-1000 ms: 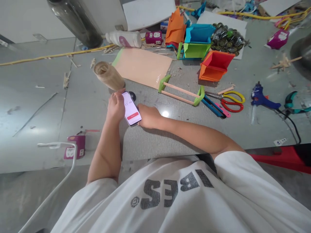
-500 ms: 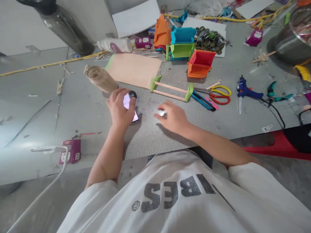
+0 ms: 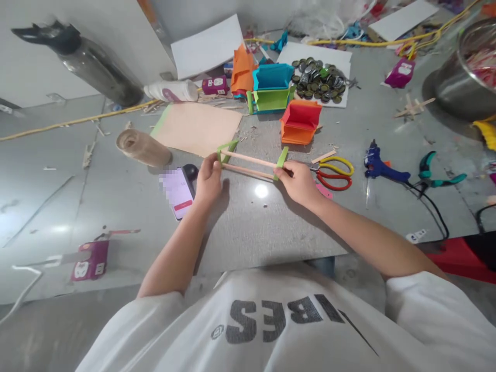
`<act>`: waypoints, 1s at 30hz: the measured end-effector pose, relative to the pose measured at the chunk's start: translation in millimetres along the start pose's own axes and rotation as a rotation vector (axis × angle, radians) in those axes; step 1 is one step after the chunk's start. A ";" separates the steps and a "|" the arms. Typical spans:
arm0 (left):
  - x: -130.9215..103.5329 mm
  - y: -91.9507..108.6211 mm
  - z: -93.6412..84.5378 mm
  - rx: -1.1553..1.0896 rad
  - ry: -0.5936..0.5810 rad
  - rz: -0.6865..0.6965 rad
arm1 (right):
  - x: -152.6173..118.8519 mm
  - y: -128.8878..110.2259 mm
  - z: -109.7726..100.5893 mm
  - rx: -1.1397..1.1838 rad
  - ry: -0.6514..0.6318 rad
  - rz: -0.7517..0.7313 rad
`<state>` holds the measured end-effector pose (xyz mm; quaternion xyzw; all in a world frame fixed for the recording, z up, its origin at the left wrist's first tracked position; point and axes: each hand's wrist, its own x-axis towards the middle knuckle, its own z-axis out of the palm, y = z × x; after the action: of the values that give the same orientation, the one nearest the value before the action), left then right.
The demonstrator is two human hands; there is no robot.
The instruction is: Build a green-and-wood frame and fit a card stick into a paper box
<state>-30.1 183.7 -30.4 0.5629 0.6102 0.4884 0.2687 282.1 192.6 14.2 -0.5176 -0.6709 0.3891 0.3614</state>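
Grey table (image 3: pixel 248 232) below, peach sheet (image 3: pixel 197 126) just behind, and it's the stick frame (image 3: pixel 250 159) in hand!

The frame bridges the gap between the hands: thumb and fingers of the right hand (image 3: pixel 300 183) pinch its right end, those of the left hand (image 3: pixel 209 181) pinch the left. Just beside, there's the lit phone (image 3: pixel 178 191); near the right forearm, a little pink piece (image 3: pixel 324 191).

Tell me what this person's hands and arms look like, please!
The left hand and right hand are bare, with no gloves or watch to see. The white sleeves are short, part of a white shirt with dark letters.
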 end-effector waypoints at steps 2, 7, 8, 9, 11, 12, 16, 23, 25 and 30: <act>-9.8 8.8 -2.8 0.018 0.126 -0.048 | -4.7 1.7 -7.3 0.091 0.013 -0.088; -28.4 35.8 -5.6 -0.053 0.231 -0.127 | -20.4 5.0 -16.6 0.225 0.118 -0.140; -30.1 39.8 -5.1 -0.056 0.224 -0.136 | -22.0 5.4 -15.9 0.247 0.139 -0.150; -31.6 43.2 -4.7 -0.055 0.220 -0.146 | -22.8 5.8 -14.8 0.265 0.161 -0.162; -34.6 48.3 -4.6 -0.061 0.214 -0.155 | -23.0 7.1 -12.9 0.282 0.204 -0.183; -36.1 50.3 -5.0 -0.070 0.208 -0.158 | -22.6 7.9 -12.4 0.284 0.224 -0.190; -40.3 58.0 -7.4 -0.117 0.224 -0.171 | -19.3 11.1 -14.4 0.290 0.276 -0.228; -39.3 75.2 -4.7 -0.137 0.191 -0.123 | -15.4 9.2 -20.1 0.165 0.356 -0.345; -38.8 74.9 -2.8 -0.136 0.186 -0.107 | -15.4 9.0 -19.4 0.122 0.383 -0.336; -39.1 62.5 3.3 -0.181 0.187 -0.060 | -14.1 10.4 -18.2 0.076 0.416 -0.309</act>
<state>8.0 140.6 15.8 0.4698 0.6026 0.5835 0.2750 305.4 183.2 11.8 -0.4636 -0.6384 0.2395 0.5659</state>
